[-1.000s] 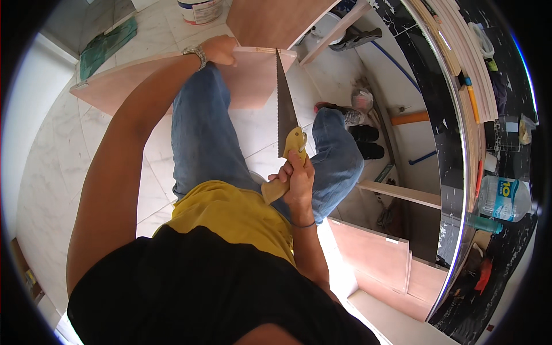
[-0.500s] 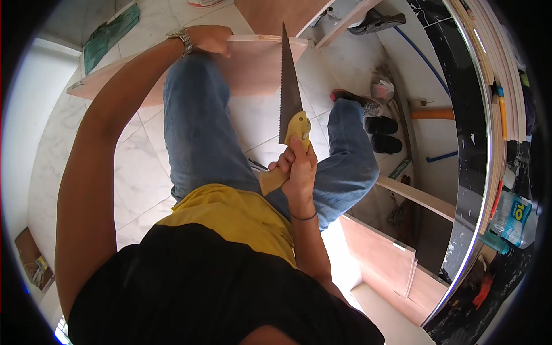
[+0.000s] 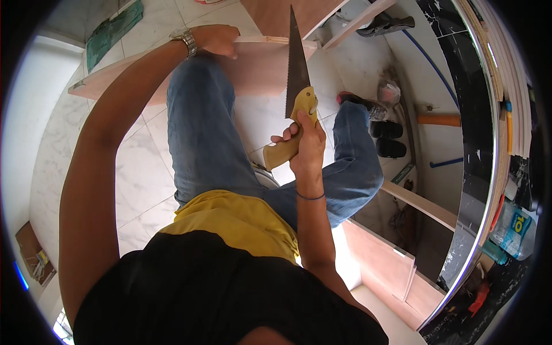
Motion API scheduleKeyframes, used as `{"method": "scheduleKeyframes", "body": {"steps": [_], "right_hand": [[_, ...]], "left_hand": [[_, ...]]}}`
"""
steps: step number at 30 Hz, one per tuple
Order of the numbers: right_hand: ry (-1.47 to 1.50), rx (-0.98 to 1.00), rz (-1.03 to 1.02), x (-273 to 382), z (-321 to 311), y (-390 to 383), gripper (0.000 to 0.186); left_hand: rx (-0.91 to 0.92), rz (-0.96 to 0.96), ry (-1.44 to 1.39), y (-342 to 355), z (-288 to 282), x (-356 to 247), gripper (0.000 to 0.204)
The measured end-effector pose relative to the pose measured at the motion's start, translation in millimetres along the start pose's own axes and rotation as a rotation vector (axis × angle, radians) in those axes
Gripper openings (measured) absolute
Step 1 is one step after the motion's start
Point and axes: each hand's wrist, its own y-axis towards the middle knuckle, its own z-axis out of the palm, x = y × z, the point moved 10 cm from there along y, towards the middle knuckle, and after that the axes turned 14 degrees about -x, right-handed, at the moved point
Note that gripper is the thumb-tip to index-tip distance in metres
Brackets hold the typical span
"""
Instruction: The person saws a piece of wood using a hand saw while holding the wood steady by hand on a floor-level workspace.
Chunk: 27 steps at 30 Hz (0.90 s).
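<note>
My right hand (image 3: 309, 144) is closed around the yellow handle of a handsaw (image 3: 298, 63). The saw's dark blade points away from me, its toothed edge facing left, and its far part lies across the view of the board's edge. Contact between blade and board cannot be made out. A pale wooden board (image 3: 259, 69) stands on its edge across my left knee's far side. Over its upper edge curls my left hand (image 3: 215, 40), gripping it, with the fingers partly hidden. My left leg presses close to the board.
A wooden panel (image 3: 276, 17) stands beyond the board, and a green cloth (image 3: 112, 31) lies on the tiles at far left. Black slippers (image 3: 389, 138) are beside my right foot. On the right, a black worktop (image 3: 477, 115) carries stacked wood strips and a clear plastic bottle (image 3: 513, 230).
My right hand has moved the handsaw farther from me, along the board's edge area. My left hand keeps its place on the board. The whole view has shifted slightly.
</note>
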Motion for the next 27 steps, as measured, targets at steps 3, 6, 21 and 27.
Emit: {"method": "scheduleKeyframes", "body": {"steps": [3, 6, 21, 27], "right_hand": [[-0.06, 0.015, 0.024, -10.3, -27.7, -17.7, 0.02], [-0.131, -0.032, 0.037, -25.0, -64.1, -58.4, 0.02], [0.077, 0.018, -0.067, -10.4, 22.3, 11.8, 0.02], [-0.031, 0.019, -0.016, -20.5, -13.8, -14.3, 0.022]], "left_hand": [[0.126, -0.051, 0.007, 2.1, 4.3, -6.0, 0.058], [0.155, -0.063, 0.057, -0.4, 2.4, -2.4, 0.059], [-0.031, 0.012, -0.116, -1.6, -4.0, -12.2, 0.053], [-0.041, -0.093, -0.142, -0.6, -0.1, -3.5, 0.052]]}}
